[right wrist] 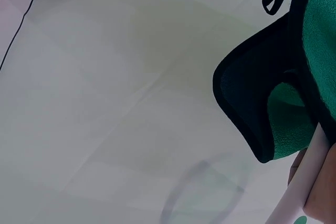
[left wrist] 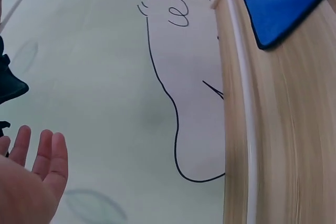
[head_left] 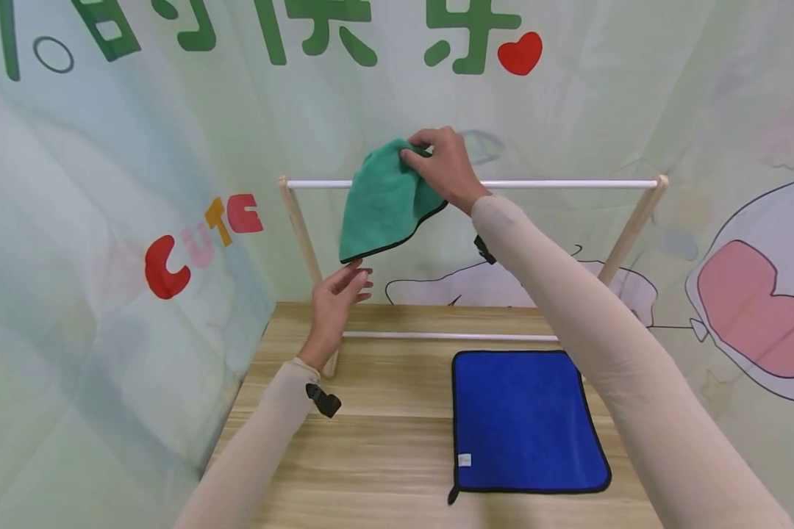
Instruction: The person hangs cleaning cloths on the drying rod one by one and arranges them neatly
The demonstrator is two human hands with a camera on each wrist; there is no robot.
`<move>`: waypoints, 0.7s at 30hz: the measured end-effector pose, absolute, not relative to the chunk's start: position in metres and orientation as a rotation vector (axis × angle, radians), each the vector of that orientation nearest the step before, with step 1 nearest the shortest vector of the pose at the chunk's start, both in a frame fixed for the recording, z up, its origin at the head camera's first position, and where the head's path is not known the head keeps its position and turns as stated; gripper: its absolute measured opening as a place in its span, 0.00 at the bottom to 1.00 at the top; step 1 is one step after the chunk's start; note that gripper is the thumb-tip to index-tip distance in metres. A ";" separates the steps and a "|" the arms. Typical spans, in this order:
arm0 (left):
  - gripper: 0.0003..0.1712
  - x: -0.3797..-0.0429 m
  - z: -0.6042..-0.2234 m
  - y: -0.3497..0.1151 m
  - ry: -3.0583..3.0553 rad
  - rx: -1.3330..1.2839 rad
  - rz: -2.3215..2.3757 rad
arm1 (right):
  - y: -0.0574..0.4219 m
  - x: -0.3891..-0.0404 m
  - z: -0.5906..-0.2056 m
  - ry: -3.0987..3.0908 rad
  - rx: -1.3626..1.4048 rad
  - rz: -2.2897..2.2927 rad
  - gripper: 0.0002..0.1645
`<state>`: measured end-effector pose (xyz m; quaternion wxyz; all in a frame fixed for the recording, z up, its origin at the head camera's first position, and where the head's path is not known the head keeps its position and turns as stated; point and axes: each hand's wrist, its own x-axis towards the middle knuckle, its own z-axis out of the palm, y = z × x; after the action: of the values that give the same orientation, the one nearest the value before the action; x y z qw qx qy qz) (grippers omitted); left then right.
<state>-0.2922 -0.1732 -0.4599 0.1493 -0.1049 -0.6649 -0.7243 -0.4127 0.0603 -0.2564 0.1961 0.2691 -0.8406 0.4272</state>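
Note:
A green cloth [head_left: 380, 206] with black edging drapes over the white top bar [head_left: 569, 184] of a wooden-legged rack. My right hand [head_left: 448, 167] pinches its upper right part between thumb and fingers, just above the bar. In the right wrist view, the cloth [right wrist: 323, 40] shows its dark underside, with a black loop at its edge. My left hand [head_left: 334, 305] is beneath the cloth's lower left corner, fingertips right at the black edge. The left wrist view shows this hand [left wrist: 39, 177] with fingers extended and nothing gripped.
A blue cloth [head_left: 523, 419] with black edging, a white tag and a corner loop lies flat on the wooden table [head_left: 370, 448]. The rack's lower white bar [head_left: 437, 336] runs behind it. A printed curtain [head_left: 139, 132] hangs behind and at the left.

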 end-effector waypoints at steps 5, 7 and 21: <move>0.21 -0.294 -0.453 -0.173 -1.793 -0.269 -2.250 | 0.061 -0.412 -0.257 -2.353 0.752 1.202 0.13; 0.21 -0.295 -0.450 -0.174 -1.738 -0.256 -2.312 | 0.061 -0.412 -0.257 -2.349 0.753 1.204 0.13; 0.16 -0.302 -0.420 -0.183 -1.346 -0.250 -2.637 | 0.061 -0.411 -0.258 -2.357 0.743 1.217 0.14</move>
<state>-0.3019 -0.1833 -0.4200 0.0850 -0.0838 -0.4515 -0.8842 -0.4109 0.0608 -0.2576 0.1922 0.2648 -0.8396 0.4335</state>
